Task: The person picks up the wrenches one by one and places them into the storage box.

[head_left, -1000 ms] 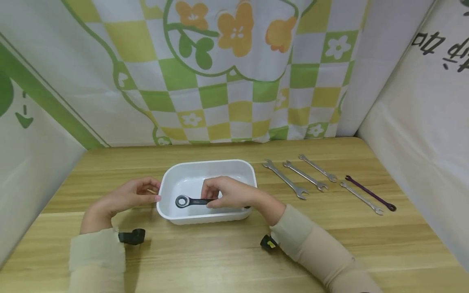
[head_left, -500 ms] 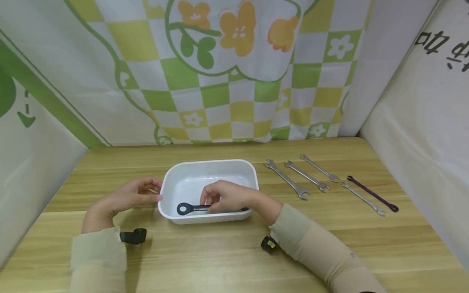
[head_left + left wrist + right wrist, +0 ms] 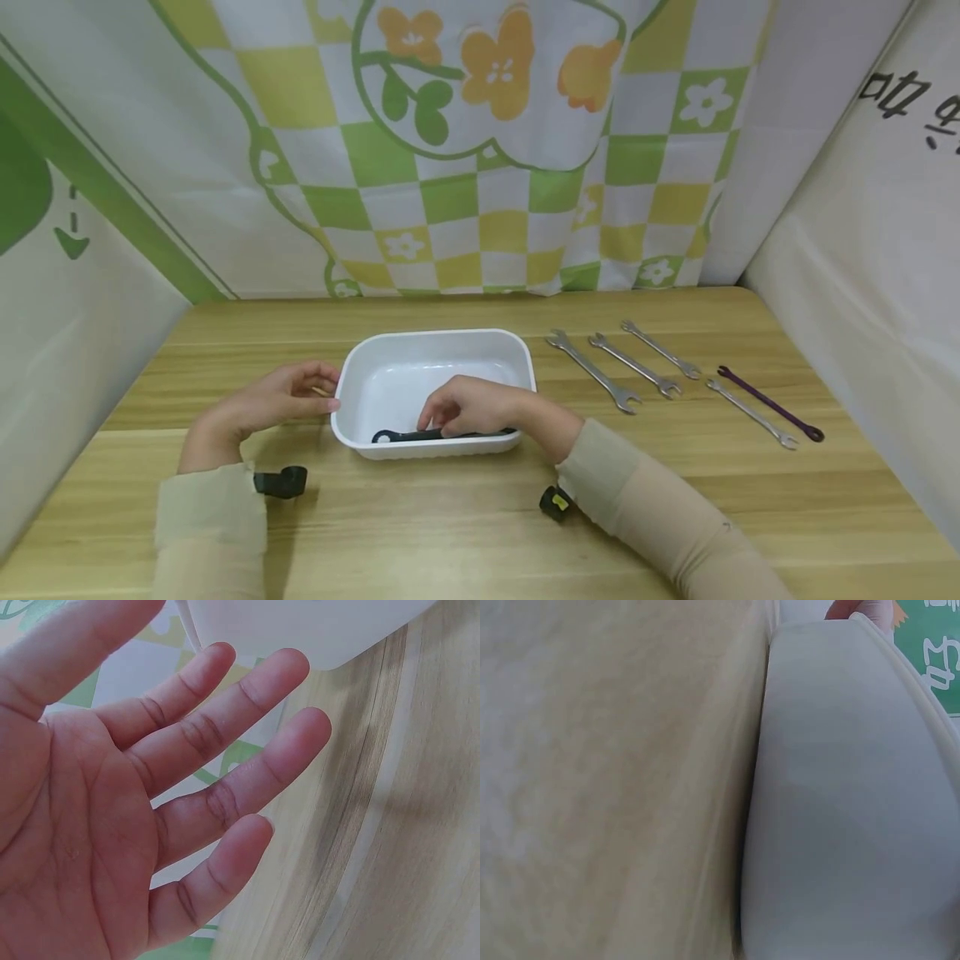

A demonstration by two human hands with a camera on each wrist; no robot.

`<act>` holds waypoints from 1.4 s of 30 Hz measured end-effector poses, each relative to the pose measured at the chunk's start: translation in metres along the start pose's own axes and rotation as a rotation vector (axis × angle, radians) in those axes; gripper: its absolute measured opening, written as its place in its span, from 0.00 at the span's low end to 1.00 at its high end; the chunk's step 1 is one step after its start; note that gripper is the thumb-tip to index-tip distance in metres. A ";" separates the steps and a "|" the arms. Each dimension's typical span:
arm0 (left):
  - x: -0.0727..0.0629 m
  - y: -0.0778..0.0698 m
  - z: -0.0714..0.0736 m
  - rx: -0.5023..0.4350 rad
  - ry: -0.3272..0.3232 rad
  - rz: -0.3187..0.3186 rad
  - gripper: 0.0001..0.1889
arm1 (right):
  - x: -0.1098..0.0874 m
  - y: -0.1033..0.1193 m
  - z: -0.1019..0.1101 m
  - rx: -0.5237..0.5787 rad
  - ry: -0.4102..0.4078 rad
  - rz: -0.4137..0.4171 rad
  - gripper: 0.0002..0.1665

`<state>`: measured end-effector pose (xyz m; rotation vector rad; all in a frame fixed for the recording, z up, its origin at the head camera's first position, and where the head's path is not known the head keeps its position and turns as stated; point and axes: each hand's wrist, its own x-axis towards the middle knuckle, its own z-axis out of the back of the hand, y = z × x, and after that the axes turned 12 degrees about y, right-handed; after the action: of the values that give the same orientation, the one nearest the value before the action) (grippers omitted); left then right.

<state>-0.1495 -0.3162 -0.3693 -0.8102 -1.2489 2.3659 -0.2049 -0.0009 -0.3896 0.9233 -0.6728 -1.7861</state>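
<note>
Just below the centre of the head view, the right hand [image 3: 480,407] is pinching a black wrench [image 3: 408,436] between thumb and fingers, inside a white tub [image 3: 450,451], close along its near wall. The wrench's ring end is pointing left; whether it is touching the tub floor, I cannot tell. The right-wrist view is showing mostly sleeve and tub, so it is not confirming the pinch. At the tub's left rim, the left hand [image 3: 273,398] is resting a fingertip, its fingers loose and grasping nothing. Four silver wrenches [image 3: 633,365] and a purple wrench [image 3: 768,402] are lying at the right of the frame. Judgement: good handling is calling for a level wrench, both ends bearing before the pinch loosens, the left fingertip steadying the rim without pushing.
</note>
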 end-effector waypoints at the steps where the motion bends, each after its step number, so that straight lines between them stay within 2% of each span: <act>1: 0.000 0.000 0.000 -0.004 0.000 0.002 0.22 | 0.000 0.000 0.000 0.000 0.002 -0.002 0.17; 22: 0.000 0.001 0.001 -0.012 0.005 -0.005 0.23 | -0.002 0.000 0.001 -0.064 0.009 -0.049 0.14; 30: 0.000 0.002 0.000 -0.002 0.002 -0.007 0.22 | -0.008 -0.002 0.006 -0.044 0.015 -0.049 0.13; 36: -0.001 0.001 0.000 -0.007 0.003 -0.002 0.22 | -0.020 -0.003 0.013 -0.067 -0.038 -0.045 0.12; 42: -0.002 0.001 -0.001 -0.014 -0.002 -0.010 0.22 | -0.037 -0.001 0.019 -0.052 -0.139 0.013 0.14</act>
<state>-0.1476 -0.3168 -0.3697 -0.8040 -1.2685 2.3538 -0.2128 0.0346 -0.3691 0.7641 -0.7149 -1.8598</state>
